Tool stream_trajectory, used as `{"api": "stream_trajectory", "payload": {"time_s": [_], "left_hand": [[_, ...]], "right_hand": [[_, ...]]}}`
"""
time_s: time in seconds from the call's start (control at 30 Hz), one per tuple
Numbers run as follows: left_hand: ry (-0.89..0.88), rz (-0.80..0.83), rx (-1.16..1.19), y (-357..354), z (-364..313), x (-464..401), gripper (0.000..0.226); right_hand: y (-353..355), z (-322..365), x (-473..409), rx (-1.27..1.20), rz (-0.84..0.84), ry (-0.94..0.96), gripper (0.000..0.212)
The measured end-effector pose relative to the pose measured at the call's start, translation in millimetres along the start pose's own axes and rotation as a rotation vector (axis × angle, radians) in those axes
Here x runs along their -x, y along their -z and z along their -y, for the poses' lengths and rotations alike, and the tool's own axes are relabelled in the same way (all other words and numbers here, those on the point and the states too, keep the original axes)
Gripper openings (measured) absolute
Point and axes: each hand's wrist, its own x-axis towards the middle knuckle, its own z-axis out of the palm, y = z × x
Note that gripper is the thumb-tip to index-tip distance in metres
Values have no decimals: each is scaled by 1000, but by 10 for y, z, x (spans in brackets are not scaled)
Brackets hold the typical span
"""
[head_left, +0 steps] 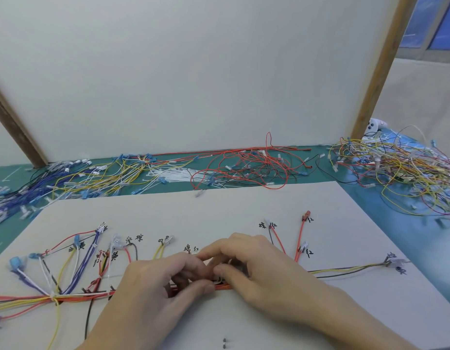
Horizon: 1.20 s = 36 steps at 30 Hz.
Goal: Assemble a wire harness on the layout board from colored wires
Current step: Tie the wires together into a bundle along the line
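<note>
A white board (pixel 244 203) fills the lower frame. At lower centre the wire bundle (pixel 222 287) is pinched by the left hand (pixel 155 286) and right hand (pixel 251 269); tying seems underway, and tightening is probably needed next.

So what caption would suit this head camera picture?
Both hands, left hand and right hand, pinch the wire bundle on the white layout board.
</note>
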Motion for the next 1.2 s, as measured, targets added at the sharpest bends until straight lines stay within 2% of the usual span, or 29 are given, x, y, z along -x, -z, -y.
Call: {"api": "stream_trajectory", "payload": {"time_s": [0.17, 0.37, 0.5, 0.6, 0.77, 0.9, 1.03, 1.2], "left_hand": [[-29, 16, -23, -1, -20, -13, 43], [-7, 2, -28, -19, 25, 10, 51], [26, -19, -4, -42, 48, 15, 51], [30, -18, -7, -41, 35, 12, 51], [19, -3, 21, -17, 9, 17, 45], [-3, 5, 31, -8, 15, 13, 44], [-41, -24, 20, -10, 12, 16, 32], [-46, -46, 24, -18, 19, 20, 26]], "right_hand": [[-3, -12, -10, -72, -42, -32, 37], [-16, -25, -33, 31, -52, -25, 29], [-27, -22, -22, -3, -55, -11, 37], [-37, -49, -32, 20, -48, -15, 25], [-46, -55, -36, 34, -62, -11, 10], [-43, -45, -31, 21, -79, -13, 7], [-45, -56, -21, 9, -85, -15, 5], [-40, -67, -14, -12, -89, -19, 9]]}}
